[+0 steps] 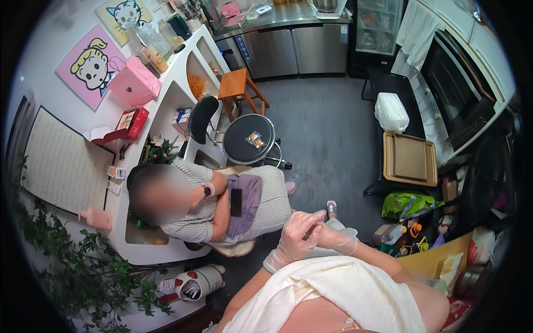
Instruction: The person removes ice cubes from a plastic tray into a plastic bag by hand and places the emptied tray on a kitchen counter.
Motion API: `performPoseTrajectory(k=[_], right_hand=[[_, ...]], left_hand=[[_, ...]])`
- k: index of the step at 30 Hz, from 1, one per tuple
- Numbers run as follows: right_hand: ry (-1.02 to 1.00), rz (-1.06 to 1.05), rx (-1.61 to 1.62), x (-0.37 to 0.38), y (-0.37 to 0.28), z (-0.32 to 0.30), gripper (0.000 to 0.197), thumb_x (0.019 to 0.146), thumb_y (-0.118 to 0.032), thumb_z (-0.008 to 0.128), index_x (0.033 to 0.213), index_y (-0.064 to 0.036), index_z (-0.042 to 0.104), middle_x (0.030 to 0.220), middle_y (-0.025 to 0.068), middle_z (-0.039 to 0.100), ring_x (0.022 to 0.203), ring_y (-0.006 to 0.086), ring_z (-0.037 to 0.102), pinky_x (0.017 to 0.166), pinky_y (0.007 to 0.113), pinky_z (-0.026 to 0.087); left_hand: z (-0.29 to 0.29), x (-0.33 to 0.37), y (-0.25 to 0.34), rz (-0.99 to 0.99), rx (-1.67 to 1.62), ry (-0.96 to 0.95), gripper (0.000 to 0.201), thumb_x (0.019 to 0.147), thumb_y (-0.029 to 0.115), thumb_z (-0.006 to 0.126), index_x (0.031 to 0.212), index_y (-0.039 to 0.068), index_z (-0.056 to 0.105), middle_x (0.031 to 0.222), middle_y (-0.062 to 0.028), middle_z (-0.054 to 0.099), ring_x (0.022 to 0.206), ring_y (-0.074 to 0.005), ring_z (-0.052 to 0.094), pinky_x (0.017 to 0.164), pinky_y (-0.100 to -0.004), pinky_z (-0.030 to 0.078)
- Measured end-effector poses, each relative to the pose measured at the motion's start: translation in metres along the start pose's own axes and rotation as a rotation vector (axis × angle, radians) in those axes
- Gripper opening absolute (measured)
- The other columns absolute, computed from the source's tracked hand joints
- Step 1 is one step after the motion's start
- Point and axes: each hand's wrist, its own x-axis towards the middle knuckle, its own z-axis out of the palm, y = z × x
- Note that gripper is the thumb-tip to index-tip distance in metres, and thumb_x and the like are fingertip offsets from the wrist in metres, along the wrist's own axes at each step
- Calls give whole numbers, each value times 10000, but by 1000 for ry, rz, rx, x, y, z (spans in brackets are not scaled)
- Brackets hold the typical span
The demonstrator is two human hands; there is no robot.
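Thin transparent gloves cover both of my hands, which are held together in front of my body. My left hand [293, 240] has its fingers bent and pressed toward the right hand. My right hand [335, 237] lies against it, fingers curled in; its loose glove cuff [351, 242] flares at the wrist. Whatever lies between the fingers, if anything, is hidden. Beneath the hands is the cream cloth [338, 283] of my clothing.
At left, a person [255, 194] sits with a dark phone [236, 202] on the lap. Beyond stand a round black stool [250, 136] and a wooden stool [240, 89]. To the right are trays [411, 161], a white bag [391, 112], a green bag [410, 205] and several bottles [391, 234].
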Motion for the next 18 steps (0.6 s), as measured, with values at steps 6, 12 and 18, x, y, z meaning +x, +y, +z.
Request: performPoseTrajectory(k=[6,12,18], right_hand=[[112,275,175,28,91,-133,225,803,-164,636,927,21,669,802,130,683,741,151,629,682,286,482],[234,524,151,32,128,-291,234,799,-180,636,828,49,677,712,72,651,689,109,584,655,265,459],[308,653,200,44,187,-374,171,813,-136,634,847,27,673,773,35,656,735,94,573,688,250,457]], left_hand=[[52,84,-58,-43,36,-51,248,828,89,611,1057,-3,632,846,-102,668,755,-251,620,754,-341,465],[123,207,-93,-101,-9,-57,250,814,100,619,1045,8,633,878,-111,664,788,-263,612,759,-358,464],[173,306,-136,-103,62,-95,265,809,91,626,1065,22,631,868,-88,665,797,-248,613,766,-343,455]])
